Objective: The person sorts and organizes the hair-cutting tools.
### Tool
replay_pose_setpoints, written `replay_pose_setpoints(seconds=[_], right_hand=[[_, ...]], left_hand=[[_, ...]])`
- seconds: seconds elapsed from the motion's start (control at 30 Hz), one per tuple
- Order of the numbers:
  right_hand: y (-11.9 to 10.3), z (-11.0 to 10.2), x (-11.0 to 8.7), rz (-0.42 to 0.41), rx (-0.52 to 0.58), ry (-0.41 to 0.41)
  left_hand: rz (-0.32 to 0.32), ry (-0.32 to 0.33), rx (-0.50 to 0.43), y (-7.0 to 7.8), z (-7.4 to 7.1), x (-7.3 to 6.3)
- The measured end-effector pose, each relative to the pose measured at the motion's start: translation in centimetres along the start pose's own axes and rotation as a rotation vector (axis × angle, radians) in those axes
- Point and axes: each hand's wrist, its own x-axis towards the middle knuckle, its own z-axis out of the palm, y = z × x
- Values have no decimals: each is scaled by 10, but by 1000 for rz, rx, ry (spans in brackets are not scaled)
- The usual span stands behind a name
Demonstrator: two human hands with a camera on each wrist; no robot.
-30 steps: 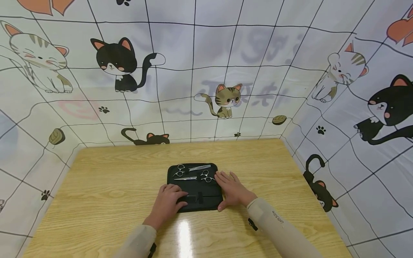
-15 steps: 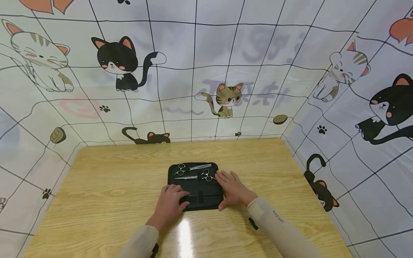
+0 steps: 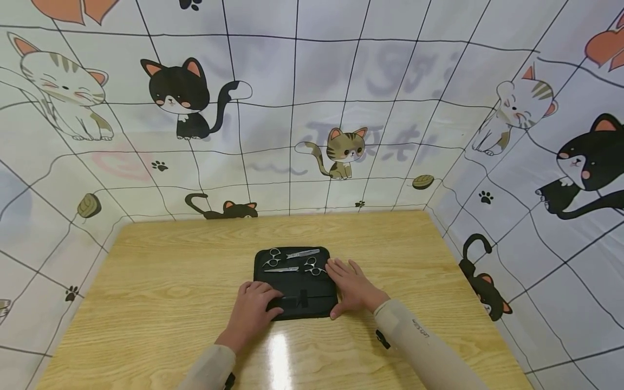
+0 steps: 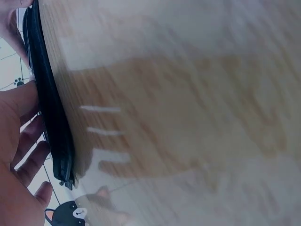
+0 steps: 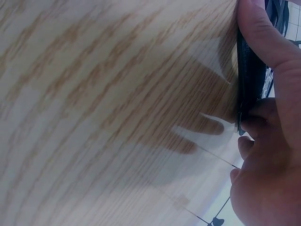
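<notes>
A black scissors case [image 3: 285, 284] lies flat on the table in the head view. On its far half show two pairs of silver hairdressing scissors [image 3: 292, 261], pointing opposite ways. A strap tab [image 3: 303, 298] crosses the near half. My left hand [image 3: 254, 307] rests on the near left corner, fingers loosely bent over the top and thumb at the front. My right hand [image 3: 353, 287] lies along the right edge, fingers extended, thumb by the near right corner. Both wrist views show the case side-on as a thin dark edge [image 4: 51, 103], with fingers beside it.
The wooden table [image 3: 185, 265] has a glossy top that reflects a light in front of the case. Behind and to the right hangs a white grid-lined cloth [image 3: 263, 124] printed with cartoon cats. Dark wrist straps [image 3: 382, 339] sit under the beige sleeves.
My left hand shifts slightly right along the case and then back left. The right hand, case and scissors stay in place.
</notes>
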Motion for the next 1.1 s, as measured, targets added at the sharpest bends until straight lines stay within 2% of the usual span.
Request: replay_pose_setpoints(seconds=[0.47,0.87,1.1], right_hand=[[2,1,0,-8,-3,14],[2,3,1,3,-9,-2],[1,1,0,4,13,-6]], left_hand=[[-44,-20,2,-28,-14,-9],[-48,-78,3,-30,-24,-5],[-43,-69,-20,-31,-24,-5]])
